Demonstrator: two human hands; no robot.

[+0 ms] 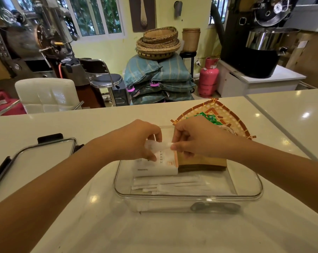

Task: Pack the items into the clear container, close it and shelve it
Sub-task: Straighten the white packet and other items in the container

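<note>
A clear rectangular container stands open on the white counter in front of me. Inside it lie a white packet with printed text, a brown paper stack beside it, and several white wrapped sticks along the near side. Over the container's far half, my left hand and my right hand both pinch a small white translucent wrapper between them. The container's lid, clear with black clips, lies flat on the counter to the left.
A woven bamboo tray holding green packets sits just behind the container on the right. A white chair stands past the counter's far edge. A seam in the counter runs along the right.
</note>
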